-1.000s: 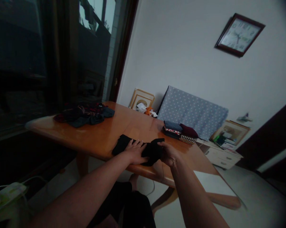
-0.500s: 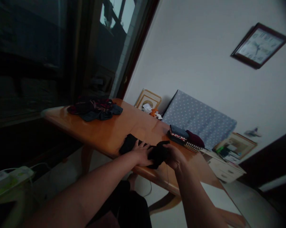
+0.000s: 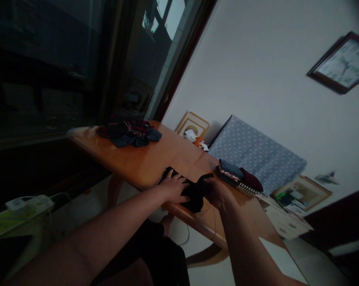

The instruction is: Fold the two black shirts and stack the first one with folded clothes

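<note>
A small black garment (image 3: 194, 191) lies near the front edge of a glossy wooden table (image 3: 146, 161). My left hand (image 3: 172, 187) rests flat on its left part, fingers spread. My right hand (image 3: 218, 193) grips the garment's right end, fingers closed around the bunched cloth, which is lifted a little off the table.
A heap of dark clothes (image 3: 130, 133) lies at the table's far left. A stack of folded clothes (image 3: 237, 177) sits at the far right. Behind stand a dotted grey cushion (image 3: 257, 153), picture frames (image 3: 193, 124), a white drawer unit (image 3: 283, 222) and a wall clock (image 3: 342, 63).
The view has swung, so everything sits further right and more tilted. My right hand has gathered the garment's right end closer toward my left hand.
</note>
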`<state>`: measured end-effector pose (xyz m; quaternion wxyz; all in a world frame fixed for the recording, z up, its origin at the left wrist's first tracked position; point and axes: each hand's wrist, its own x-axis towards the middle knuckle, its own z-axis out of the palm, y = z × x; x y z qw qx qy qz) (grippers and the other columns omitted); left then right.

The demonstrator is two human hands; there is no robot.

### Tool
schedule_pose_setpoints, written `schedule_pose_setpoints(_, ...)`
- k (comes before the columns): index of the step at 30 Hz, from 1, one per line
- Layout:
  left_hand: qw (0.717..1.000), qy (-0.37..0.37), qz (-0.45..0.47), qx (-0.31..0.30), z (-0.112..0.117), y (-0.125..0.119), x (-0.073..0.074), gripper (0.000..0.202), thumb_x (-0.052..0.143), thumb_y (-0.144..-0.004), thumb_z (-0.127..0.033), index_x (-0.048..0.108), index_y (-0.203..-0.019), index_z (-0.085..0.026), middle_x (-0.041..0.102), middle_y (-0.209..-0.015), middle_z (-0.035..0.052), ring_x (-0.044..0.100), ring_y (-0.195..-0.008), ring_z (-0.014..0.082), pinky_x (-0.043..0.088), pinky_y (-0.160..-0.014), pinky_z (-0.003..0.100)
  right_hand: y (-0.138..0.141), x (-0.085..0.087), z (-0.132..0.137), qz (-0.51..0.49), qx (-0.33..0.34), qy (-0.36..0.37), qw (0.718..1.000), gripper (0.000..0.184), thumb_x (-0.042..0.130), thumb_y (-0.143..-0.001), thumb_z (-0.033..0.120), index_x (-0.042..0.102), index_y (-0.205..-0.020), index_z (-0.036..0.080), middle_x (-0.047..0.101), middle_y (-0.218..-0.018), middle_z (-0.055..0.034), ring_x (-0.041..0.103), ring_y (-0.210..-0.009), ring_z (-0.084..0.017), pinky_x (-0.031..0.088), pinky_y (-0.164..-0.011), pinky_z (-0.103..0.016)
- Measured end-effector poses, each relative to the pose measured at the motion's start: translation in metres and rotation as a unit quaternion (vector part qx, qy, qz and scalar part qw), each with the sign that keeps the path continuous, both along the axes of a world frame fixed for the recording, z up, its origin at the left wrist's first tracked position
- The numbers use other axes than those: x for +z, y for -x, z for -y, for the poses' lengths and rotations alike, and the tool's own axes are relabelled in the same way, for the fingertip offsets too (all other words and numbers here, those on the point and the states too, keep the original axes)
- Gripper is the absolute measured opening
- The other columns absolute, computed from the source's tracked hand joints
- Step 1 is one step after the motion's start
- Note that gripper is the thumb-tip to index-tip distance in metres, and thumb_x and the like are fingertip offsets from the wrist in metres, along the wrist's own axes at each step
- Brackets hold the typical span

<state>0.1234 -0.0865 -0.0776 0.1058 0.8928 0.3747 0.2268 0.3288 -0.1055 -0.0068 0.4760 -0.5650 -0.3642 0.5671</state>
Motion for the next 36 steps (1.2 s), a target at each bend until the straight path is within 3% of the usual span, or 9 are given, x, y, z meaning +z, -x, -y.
schedule_pose_setpoints(8,0.999,0.042,0.008,-0.019,0.004,0.004,0.005,0.061,0.059,-0.078,-0.061,0.056,-0.135,-0.038,0.055,-0.143,0.0024,0.032,-0.142,0.0329,-0.004,-0.118,0.058,0.04,-0.007,-0.022,0.047,0.004,0.025,0.999,0.011,0.064,-0.078,0.022,0.061,-0.087,0.016,0.064,-0.066,-0.0025,0.059,-0.054,-0.014,0.048,-0.044,-0.023)
schedule_pose_setpoints(11,0.999,0.033,0.032,-0.017,0.003,0.023,0.008,0.054,0.061,-0.078,-0.047,0.059,-0.13,-0.033,0.057,-0.14,0.0045,0.038,-0.14,0.0313,0.003,-0.12,0.056,0.048,-0.016,-0.024,0.068,0.008,0.03,0.997,0.013,0.065,-0.077,0.022,0.06,-0.087,0.016,0.061,-0.061,-0.0007,0.056,-0.05,-0.013,0.048,-0.043,-0.023)
schedule_pose_setpoints(14,0.998,0.029,0.043,0.046,0.0,0.049,0.005,0.05,0.056,-0.08,-0.031,0.058,-0.13,-0.027,0.051,-0.147,0.0079,0.035,-0.142,0.0304,0.006,-0.119,0.059,0.049,-0.023,-0.025,0.081,0.01,0.035,0.996,0.014,0.066,-0.076,0.02,0.06,-0.087,0.016,0.06,-0.061,0.0001,0.055,-0.047,-0.013,0.049,-0.043,-0.024)
schedule_pose_setpoints(16,0.996,0.041,0.038,0.076,-0.003,0.061,-0.001,0.053,0.055,-0.081,-0.031,0.055,-0.133,-0.027,0.044,-0.153,0.0086,0.032,-0.144,0.0303,0.005,-0.118,0.062,0.049,-0.023,-0.026,0.087,0.012,0.035,0.996,0.015,0.068,-0.075,0.02,0.06,-0.087,0.016,0.061,-0.062,-0.0001,0.056,-0.047,-0.013,0.05,-0.043,-0.024)
schedule_pose_setpoints(20,0.995,0.064,0.024,0.068,-0.006,0.068,-0.008,0.056,0.056,-0.082,-0.038,0.05,-0.138,-0.028,0.037,-0.158,0.0077,0.029,-0.147,0.0299,0.004,-0.117,0.063,0.058,-0.016,-0.032,0.102,0.003,0.02,0.995,0.016,0.071,-0.073,0.019,0.06,-0.085,0.018,0.06,-0.058,0.0004,0.054,-0.043,-0.012,0.049,-0.04,-0.024)
schedule_pose_setpoints(25,0.995,0.075,0.034,0.062,-0.005,0.067,-0.006,0.061,0.059,-0.081,-0.038,0.046,-0.139,-0.03,0.039,-0.156,0.0069,0.031,-0.146,0.031,0.005,-0.117,0.064,0.082,-0.017,-0.039,0.119,0.01,0.018,0.993,0.018,0.073,-0.073,0.017,0.06,-0.084,0.02,0.059,-0.055,0.0014,0.053,-0.04,-0.011,0.045,-0.037,-0.023)
schedule_pose_setpoints(28,0.991,0.105,0.071,0.052,-0.011,0.071,-0.008,0.065,0.062,-0.077,-0.031,0.045,-0.139,-0.031,0.048,-0.149,0.0058,0.039,-0.141,0.0307,0.014,-0.119,0.058,0.092,-0.023,-0.038,0.116,0.032,0.031,0.992,0.02,0.074,-0.076,0.025,0.06,-0.089,0.019,0.059,-0.056,0.0005,0.055,-0.042,-0.014,0.044,-0.037,-0.023)
schedule_pose_setpoints(32,0.946,0.183,0.263,0.045,-0.027,0.076,-0.016,0.054,0.054,-0.08,-0.021,0.05,-0.134,-0.024,0.061,-0.135,0.0071,0.055,-0.127,0.0232,0.039,-0.11,0.038,0.091,-0.027,-0.036,0.096,0.052,0.044,0.993,0.023,0.065,-0.084,0.035,0.058,-0.097,0.017,0.064,-0.064,-0.0037,0.061,-0.049,-0.017,0.049,-0.043,-0.027)
schedule_pose_setpoints(36,0.876,0.225,0.415,0.093,-0.038,0.074,-0.022,0.034,0.046,-0.089,-0.028,0.056,-0.121,-0.02,0.066,-0.126,0.0092,0.06,-0.119,0.0201,0.046,-0.102,0.035,0.092,-0.028,-0.033,0.087,0.056,0.046,0.994,0.018,0.061,-0.085,0.027,0.058,-0.099,0.016,0.066,-0.067,-0.0049,0.062,-0.052,-0.017,0.05,-0.047,-0.027)
